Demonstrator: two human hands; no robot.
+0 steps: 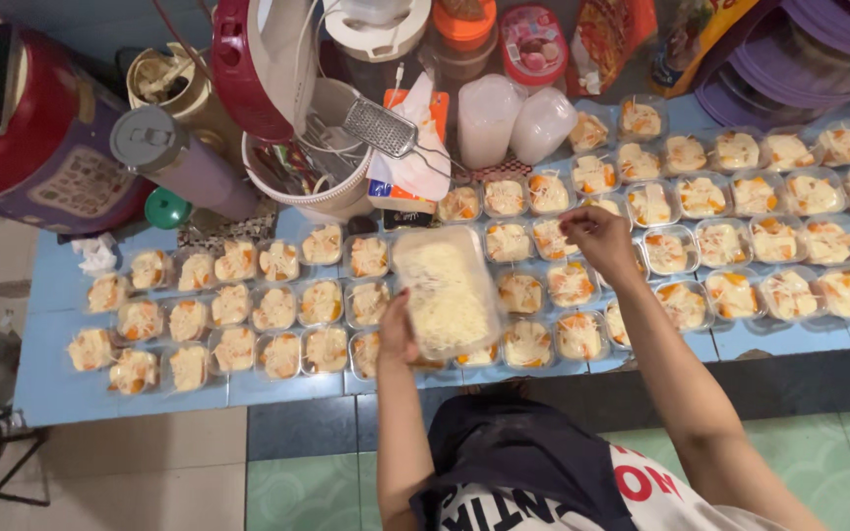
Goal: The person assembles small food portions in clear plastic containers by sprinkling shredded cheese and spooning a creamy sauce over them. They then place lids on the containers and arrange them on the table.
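My left hand (397, 334) grips the near-left edge of a clear rectangular tub of grated cheese (445, 291), held above the rows of cups. My right hand (597, 236) hovers with its fingers pinched together over small clear cups (571, 283) filled with orange fruit pieces and cream, topped with cheese. Whether cheese is pinched between the fingers is too small to tell. Several rows of these cups cover the blue tiled counter (100, 393) from left to right.
At the back stand a red and purple jug (31, 128), a lidded purple bottle (174, 157), a white bowl of utensils with a small grater (381, 126), stacked plastic containers (509, 123), jars and purple plates (799, 49). Tiled floor lies below the counter edge.
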